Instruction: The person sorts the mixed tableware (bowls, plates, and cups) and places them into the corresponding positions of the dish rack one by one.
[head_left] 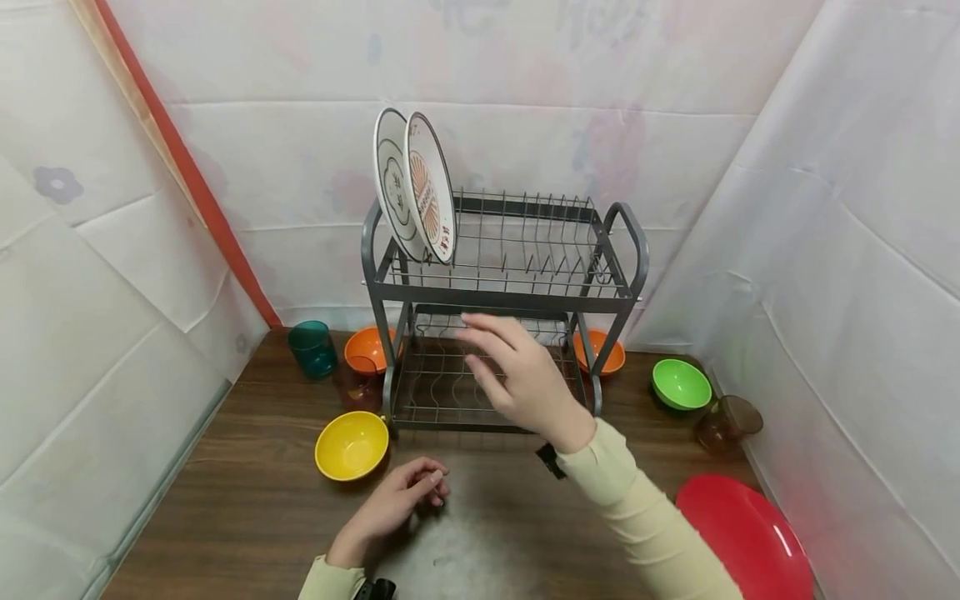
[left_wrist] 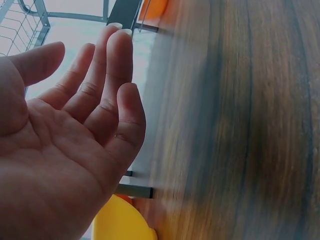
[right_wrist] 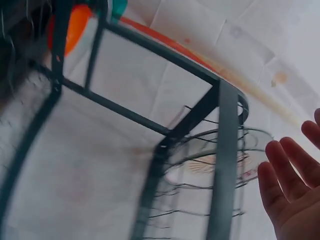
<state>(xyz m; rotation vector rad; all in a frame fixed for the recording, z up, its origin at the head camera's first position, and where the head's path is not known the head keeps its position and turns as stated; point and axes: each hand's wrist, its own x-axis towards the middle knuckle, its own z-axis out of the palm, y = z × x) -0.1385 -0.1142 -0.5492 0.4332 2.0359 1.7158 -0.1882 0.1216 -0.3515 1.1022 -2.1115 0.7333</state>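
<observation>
A dark two-tier dish rack (head_left: 502, 298) stands at the back of the table. Two white patterned plates, a rear one (head_left: 392, 179) and a front one (head_left: 432, 187), lean upright at the left end of its top tier. My right hand (head_left: 517, 375) is raised in front of the rack with nothing in it; its fingers (right_wrist: 295, 175) are spread in the right wrist view. Low over the table lies my left hand (head_left: 397, 500), loosely bent and holding nothing, just right of a yellow bowl (head_left: 352, 446). Its palm (left_wrist: 65, 150) shows bare in the left wrist view.
Left of the rack are a teal cup (head_left: 312, 350), an orange bowl (head_left: 367, 348) and a brown cup (head_left: 360, 385). To the right are another orange bowl (head_left: 603, 350), a green bowl (head_left: 681, 385), a brown cup (head_left: 727, 423) and a red plate (head_left: 742, 533). White curtains enclose the table.
</observation>
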